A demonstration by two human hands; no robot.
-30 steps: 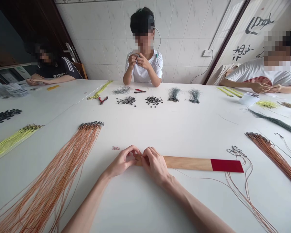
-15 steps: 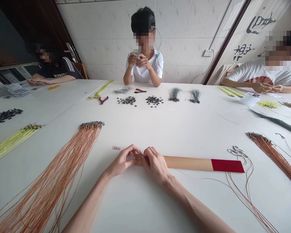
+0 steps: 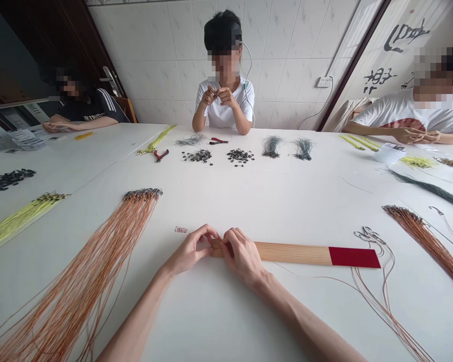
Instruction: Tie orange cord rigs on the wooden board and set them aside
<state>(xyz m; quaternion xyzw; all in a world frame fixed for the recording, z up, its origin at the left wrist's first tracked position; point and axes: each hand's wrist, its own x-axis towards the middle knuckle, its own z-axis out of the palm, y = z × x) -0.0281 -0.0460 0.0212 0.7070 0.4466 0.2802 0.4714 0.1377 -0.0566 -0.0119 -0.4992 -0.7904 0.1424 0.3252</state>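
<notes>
My left hand (image 3: 191, 250) and my right hand (image 3: 242, 254) meet at the left end of a long wooden strip (image 3: 292, 253) with a red right end, lying flat on the white table (image 3: 249, 201). Both hands have their fingers curled and pinched together at that end, over something small that I cannot make out. A big fan of orange wires (image 3: 86, 274) with metal clasps at its far end lies to my left. A few loose orange wires (image 3: 377, 296) with hooks trail off past the strip's red end.
Three other people sit round the table, each working with their own hands. Before the far one lie red pliers (image 3: 218, 142), piles of black parts (image 3: 240, 156) and dark wire bundles (image 3: 271, 147). Yellow wires (image 3: 20, 217) lie far left, another orange bundle (image 3: 428, 244) far right.
My hands have stayed at the strip's left end. The person opposite has lowered and shifted their hands a little.
</notes>
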